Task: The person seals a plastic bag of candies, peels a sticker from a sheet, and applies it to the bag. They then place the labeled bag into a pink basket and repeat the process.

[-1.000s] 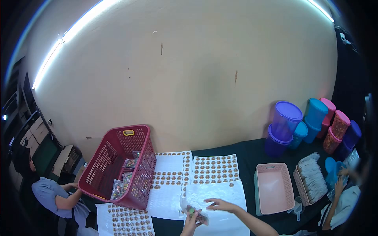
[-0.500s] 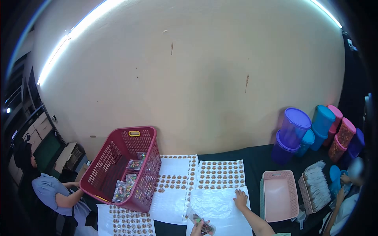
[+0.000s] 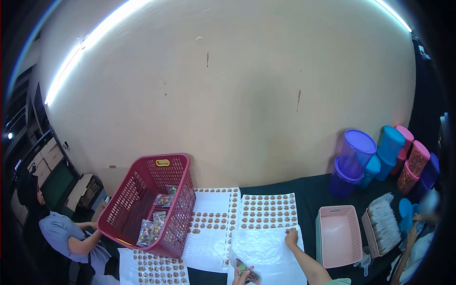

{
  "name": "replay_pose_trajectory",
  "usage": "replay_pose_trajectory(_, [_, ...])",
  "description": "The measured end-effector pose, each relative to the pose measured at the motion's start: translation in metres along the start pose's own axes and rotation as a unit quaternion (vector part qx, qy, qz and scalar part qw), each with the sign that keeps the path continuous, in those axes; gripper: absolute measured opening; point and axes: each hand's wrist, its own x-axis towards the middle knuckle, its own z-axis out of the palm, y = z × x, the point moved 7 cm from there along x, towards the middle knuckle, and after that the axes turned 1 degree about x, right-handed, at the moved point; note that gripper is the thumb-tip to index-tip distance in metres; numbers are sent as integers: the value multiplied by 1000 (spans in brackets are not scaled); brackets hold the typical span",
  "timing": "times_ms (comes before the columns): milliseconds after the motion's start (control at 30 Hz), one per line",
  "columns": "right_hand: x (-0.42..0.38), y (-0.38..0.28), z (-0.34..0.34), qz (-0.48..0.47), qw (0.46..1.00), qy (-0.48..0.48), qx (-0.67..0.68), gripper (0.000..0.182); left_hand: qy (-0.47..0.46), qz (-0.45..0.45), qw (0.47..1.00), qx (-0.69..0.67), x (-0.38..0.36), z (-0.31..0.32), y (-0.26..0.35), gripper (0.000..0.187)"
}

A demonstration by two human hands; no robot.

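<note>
My left hand (image 3: pixel 241 277), at the bottom edge of the view, grips a clear plastic bag (image 3: pixel 255 274) with small dark and colourful pieces inside. My right hand (image 3: pixel 291 236) has its fingers drawn together at the upper right corner of a mostly bare white sheet (image 3: pixel 290 266). A tiny brown spot shows at those fingertips; what they pinch is too small to tell. Behind that corner lies a sheet of round brown stickers (image 3: pixel 268 209). More sticker sheets (image 3: pixel 161 268), some partly bare, spread to the left.
A dark red basket (image 3: pixel 187 213) with several filled bags (image 3: pixel 165 199) stands on the left. At right are a pink tray (image 3: pixel 339 237), a basket of stacked clear bags (image 3: pixel 381 230), a scoop (image 3: pixel 365 261) and lidded containers (image 3: pixel 358 147). Co-workers stand at both sides.
My right hand has gone from fingers spread flat on the sheet to fingers drawn together near its corner. My left hand still holds the bag, slightly shifted.
</note>
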Motion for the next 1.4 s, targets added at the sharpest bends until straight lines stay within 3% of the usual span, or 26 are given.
replay_pose_trajectory(67, [-7,-1,-3,1,1000,19,23,13,-47,12,997,-66,11,-10,-18,48])
replay_pose_trajectory(133, [-25,-27,-16,-102,986,25,133,15,-95,25,986,-132,17,-15,-25,46])
replay_pose_trajectory(167, [-37,-37,-26,-110,977,42,175,13,-95,24,986,-134,18,-17,-27,46])
replay_pose_trajectory(233, [-61,-38,-29,-41,958,-3,283,7,-52,-7,981,-186,16,-17,-23,38])
replay_pose_trajectory(300, [-90,-49,-37,71,903,-109,410,10,-44,8,986,-158,11,-13,-14,34])
replay_pose_trajectory(467, [-148,-72,-78,136,860,-169,462,11,-44,2,997,-64,10,-6,-11,33])
replay_pose_trajectory(500, [-157,-74,-82,177,816,-174,521,12,-19,-1,1000,-8,6,-5,-9,33])
replay_pose_trajectory(533, [-166,-75,-85,216,767,-178,577,14,1,-1,999,-41,0,0,-3,32])
replay_pose_trajectory(667, [-179,-98,-120,218,720,-178,634,16,-34,-17,997,-60,-5,14,0,33])
replay_pose_trajectory(733, [-181,-116,-136,185,705,-193,657,18,-43,-34,998,4,-11,23,7,36])
replay_pose_trajectory(767, [-181,-118,-138,185,706,-192,657,18,-44,-35,998,4,-8,21,0,36])
replay_pose_trajectory(833, [-182,-128,-145,100,766,-218,596,18,-85,-28,996,1,-8,31,8,43])
replay_pose_trajectory(933, [-191,-135,-142,68,794,-257,546,19,-20,-23,994,108,-23,36,20,43])
replay_pose_trajectory(1100, [-207,-149,-142,58,829,-254,494,13,-45,-19,993,105,-26,37,18,43])
replay_pose_trajectory(1167, [-204,-160,-156,-52,898,-173,401,11,0,13,997,81,-29,36,27,32])
replay_pose_trajectory(1400, [-206,-173,-173,-150,937,-132,287,11,-34,9,993,114,-36,39,35,40])
